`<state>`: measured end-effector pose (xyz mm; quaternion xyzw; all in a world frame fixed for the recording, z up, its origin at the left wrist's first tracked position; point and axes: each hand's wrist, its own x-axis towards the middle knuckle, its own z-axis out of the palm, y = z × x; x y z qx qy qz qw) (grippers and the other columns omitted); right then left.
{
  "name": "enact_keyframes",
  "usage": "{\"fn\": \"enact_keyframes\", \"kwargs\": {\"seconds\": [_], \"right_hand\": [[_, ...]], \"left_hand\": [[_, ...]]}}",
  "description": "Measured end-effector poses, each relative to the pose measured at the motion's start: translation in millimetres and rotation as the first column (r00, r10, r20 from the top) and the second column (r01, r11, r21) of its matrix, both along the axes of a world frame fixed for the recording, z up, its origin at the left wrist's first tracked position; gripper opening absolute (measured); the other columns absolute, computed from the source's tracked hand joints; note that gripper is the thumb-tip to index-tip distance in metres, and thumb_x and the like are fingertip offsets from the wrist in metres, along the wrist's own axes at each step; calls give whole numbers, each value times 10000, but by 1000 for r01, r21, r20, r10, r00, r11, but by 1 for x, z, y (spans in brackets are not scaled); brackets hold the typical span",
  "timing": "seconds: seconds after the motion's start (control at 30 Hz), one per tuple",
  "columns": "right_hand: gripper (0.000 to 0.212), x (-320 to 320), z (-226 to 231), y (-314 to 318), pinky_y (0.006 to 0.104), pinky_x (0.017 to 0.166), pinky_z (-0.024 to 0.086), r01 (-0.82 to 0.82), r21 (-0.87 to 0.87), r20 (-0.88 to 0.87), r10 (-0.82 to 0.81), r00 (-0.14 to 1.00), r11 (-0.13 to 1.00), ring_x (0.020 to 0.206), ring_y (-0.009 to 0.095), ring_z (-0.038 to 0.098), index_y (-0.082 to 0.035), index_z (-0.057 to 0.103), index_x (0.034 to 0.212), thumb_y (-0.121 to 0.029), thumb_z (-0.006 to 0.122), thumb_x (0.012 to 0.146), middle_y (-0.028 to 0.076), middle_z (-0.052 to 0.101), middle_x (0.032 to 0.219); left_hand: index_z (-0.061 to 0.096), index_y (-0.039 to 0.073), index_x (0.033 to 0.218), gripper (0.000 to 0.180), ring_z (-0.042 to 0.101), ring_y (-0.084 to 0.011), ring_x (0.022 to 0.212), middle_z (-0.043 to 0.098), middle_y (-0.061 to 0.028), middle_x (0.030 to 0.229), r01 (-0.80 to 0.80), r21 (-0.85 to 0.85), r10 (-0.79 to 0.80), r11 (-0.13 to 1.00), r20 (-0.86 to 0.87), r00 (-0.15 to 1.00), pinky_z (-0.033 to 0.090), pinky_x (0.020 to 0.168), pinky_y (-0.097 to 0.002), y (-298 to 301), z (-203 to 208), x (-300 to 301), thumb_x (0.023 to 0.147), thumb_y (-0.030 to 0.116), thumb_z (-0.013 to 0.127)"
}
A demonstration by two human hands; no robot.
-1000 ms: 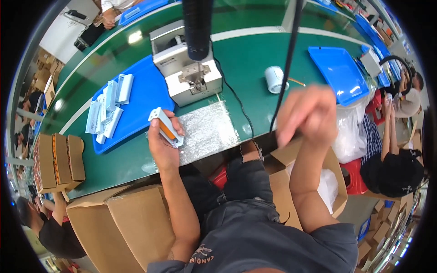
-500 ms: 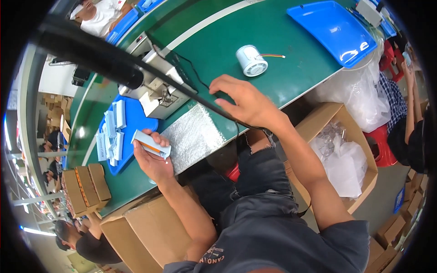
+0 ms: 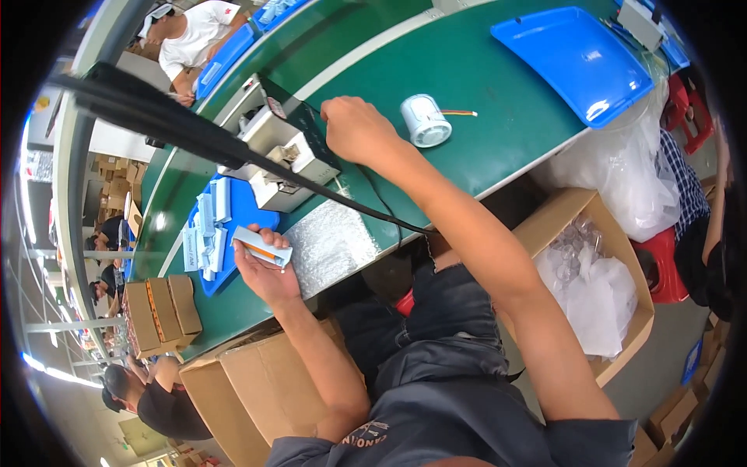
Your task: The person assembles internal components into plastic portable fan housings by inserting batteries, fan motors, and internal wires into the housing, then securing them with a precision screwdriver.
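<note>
Lower left, we have a co-worker in a black shirt (image 3: 167, 409), with brown cartons (image 3: 162, 315) just above at the bench end. Upper left, a person in a white shirt (image 3: 194, 43) at another blue tray; a black pole (image 3: 167, 117) slants across from there. Right of the cartons, our blue tray (image 3: 245, 206) holds a pile of light-blue pieces (image 3: 208, 245). Beside it, left of centre, our left hand (image 3: 267, 280) is half curled, fingers and thumb gripping a light-blue housing (image 3: 263, 247), orange strip showing along it. Just above and right of that part: grey-white machine (image 3: 272, 134) on the green bench (image 3: 482, 156), silver bubble sheet (image 3: 331, 241) below it. Upper centre, our right hand (image 3: 358, 132) is at the machine's right side, back up, fingers curled; we can't tell if it has hold of anything. Right of it, near, a whitish cylinder (image 3: 426, 122) with a thin wire lead (image 3: 461, 113). Upper right, a second blue tray (image 3: 572, 66). Lower right, off the bench: open carton (image 3: 560, 214) with clear and white plastic (image 3: 599, 300) inside, red stool (image 3: 663, 272) beside it.
</note>
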<state>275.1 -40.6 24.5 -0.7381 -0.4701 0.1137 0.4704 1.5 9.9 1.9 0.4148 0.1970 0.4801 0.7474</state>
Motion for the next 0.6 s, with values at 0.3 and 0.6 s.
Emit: {"fn": "enact_keyframes", "kwargs": {"seconds": [0.3,0.6], "right_hand": [[342,11,-12,77,514,1000,519,79,-161,65,-69,995,984,1186,441,613,7,682,1137,-117,686,819,263,616,1273],[453,16,-36,101,463,1055,472,-101,-42,226,108,968,994,1154,446,586,-58,654,1284,-59,692,833,284,590,1188]], "left_hand": [[576,15,1100,424,526,-193,745,560,-94,833,-67,-32,68,997,46,997,459,689,-321,-4,6,-4,1076,410,422],[594,34,1094,428,561,-149,702,587,-47,802,-68,-140,80,988,83,993,479,660,-301,-6,-10,-17,1070,431,436]]}}
